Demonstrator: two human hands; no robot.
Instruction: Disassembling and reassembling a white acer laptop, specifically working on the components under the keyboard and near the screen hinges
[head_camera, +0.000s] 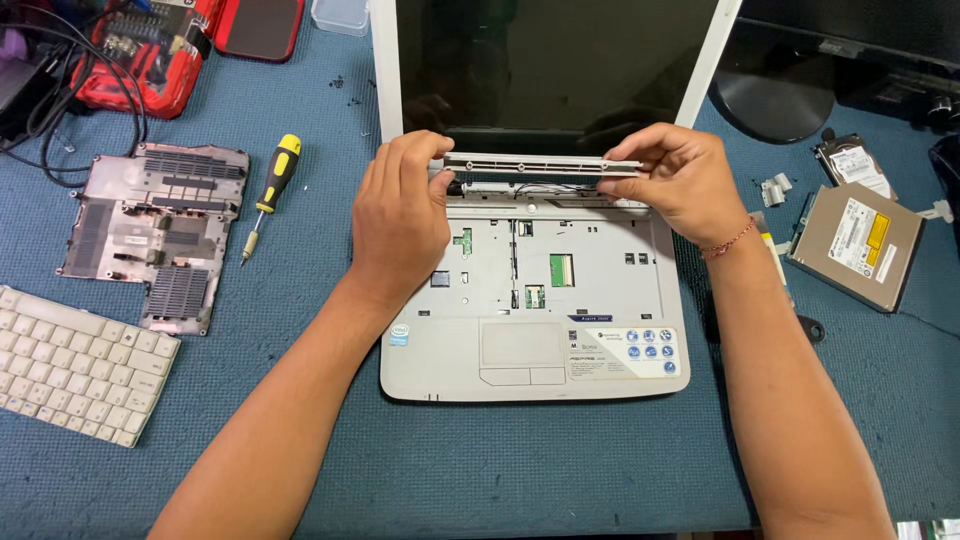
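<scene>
A white laptop (535, 375) lies open on a blue mat with its keyboard removed, baring the inner metal tray and small green boards. Both hands hold a long, narrow grey strip cover (530, 162) level, just above the hinge area below the dark screen (545, 60). My left hand (400, 215) grips the strip's left end between thumb and fingers. My right hand (675, 180) pinches its right end; a red string bracelet sits on that wrist. Thin wires show under the strip.
A yellow-and-black screwdriver (272, 185) lies left of the laptop, next to a grey bottom cover panel (150, 235). The detached white keyboard (75, 365) sits at the lower left. An optical drive (855, 245) and a hard drive (852, 165) lie right. Red tool case (150, 60) and cables are far left.
</scene>
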